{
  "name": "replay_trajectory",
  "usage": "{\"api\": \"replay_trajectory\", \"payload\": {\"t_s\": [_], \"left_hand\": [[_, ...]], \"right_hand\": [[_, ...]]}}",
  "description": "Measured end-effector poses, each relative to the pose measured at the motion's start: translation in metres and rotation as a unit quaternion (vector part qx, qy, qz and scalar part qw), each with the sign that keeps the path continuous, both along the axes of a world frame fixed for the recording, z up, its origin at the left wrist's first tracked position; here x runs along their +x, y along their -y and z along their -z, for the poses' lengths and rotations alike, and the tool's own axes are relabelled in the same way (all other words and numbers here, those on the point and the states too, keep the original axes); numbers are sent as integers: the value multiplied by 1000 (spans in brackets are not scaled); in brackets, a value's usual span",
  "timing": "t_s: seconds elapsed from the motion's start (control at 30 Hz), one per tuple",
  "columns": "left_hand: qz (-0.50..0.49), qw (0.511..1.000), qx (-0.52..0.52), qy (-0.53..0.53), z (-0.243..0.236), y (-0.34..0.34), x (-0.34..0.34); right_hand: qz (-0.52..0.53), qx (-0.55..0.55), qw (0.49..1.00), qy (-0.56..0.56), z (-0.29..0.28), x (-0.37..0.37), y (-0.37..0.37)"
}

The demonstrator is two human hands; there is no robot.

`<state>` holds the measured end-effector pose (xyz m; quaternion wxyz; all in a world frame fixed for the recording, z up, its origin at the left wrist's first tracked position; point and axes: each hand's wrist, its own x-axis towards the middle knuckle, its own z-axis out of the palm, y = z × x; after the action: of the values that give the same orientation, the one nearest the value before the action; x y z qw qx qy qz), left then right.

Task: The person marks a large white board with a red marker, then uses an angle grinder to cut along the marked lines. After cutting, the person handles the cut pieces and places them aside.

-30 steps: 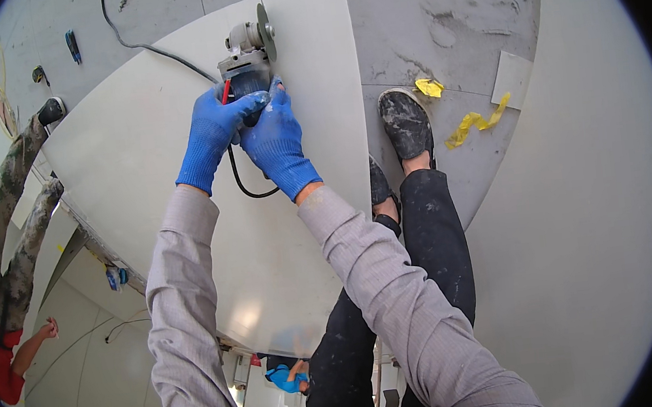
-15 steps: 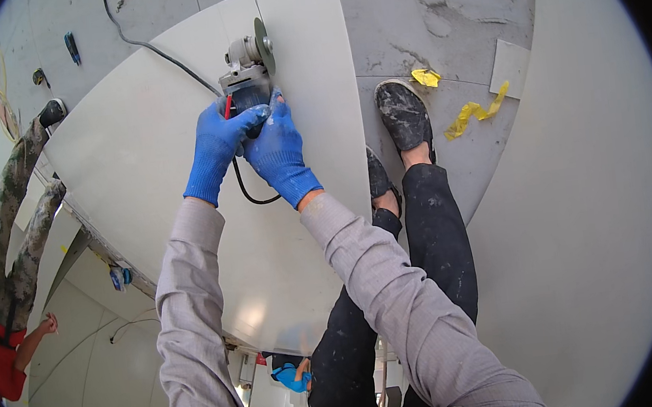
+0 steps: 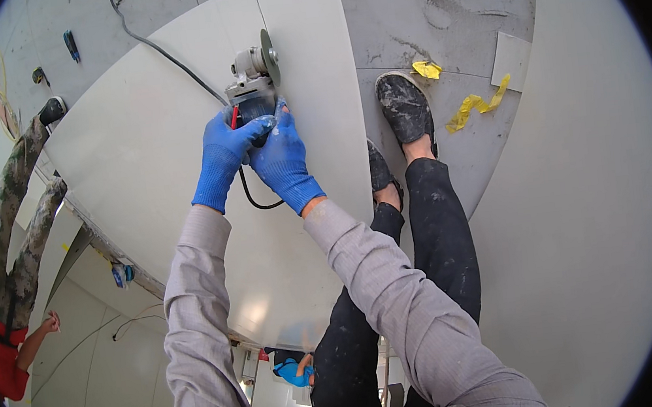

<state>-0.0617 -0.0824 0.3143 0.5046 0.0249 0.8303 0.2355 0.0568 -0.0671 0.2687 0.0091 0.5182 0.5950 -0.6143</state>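
Near: both blue-gloved hands clamped on the angle grinder point(image 3: 254, 84); left hand point(image 3: 222, 157) beside right hand point(image 3: 282, 160). Its disc sits in the cut line of the large pale tile point(image 3: 145, 143), mid-scene. Risks, as I judge: black cord point(image 3: 159, 50) trails over the tile near the disc; dusty shoe point(image 3: 405, 108) stands just right of the cut. Far right: yellow tape scraps point(image 3: 474, 104) on the floor; no labels visible.
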Motion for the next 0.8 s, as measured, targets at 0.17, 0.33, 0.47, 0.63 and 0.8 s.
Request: {"api": "replay_trajectory", "payload": {"t_s": [0.17, 0.33, 0.47, 0.63, 0.8], "left_hand": [[-9, 1000, -8, 2, -1, 5, 6], [-12, 1000, 2, 16, -3, 11, 11], [-9, 999, -27, 25, -5, 19, 14], [-14, 1000, 13, -3, -5, 22, 24], [-12, 1000, 8, 9, -7, 25, 24]], "right_hand": [[-5, -8, 1000, 6, -2, 5, 4], [-8, -31, 999, 14, -1, 11, 12], [-10, -12, 1000, 8, -3, 17, 20], [0, -9, 1000, 7, -3, 20, 27], [-2, -50, 999, 4, -8, 22, 24]]}}
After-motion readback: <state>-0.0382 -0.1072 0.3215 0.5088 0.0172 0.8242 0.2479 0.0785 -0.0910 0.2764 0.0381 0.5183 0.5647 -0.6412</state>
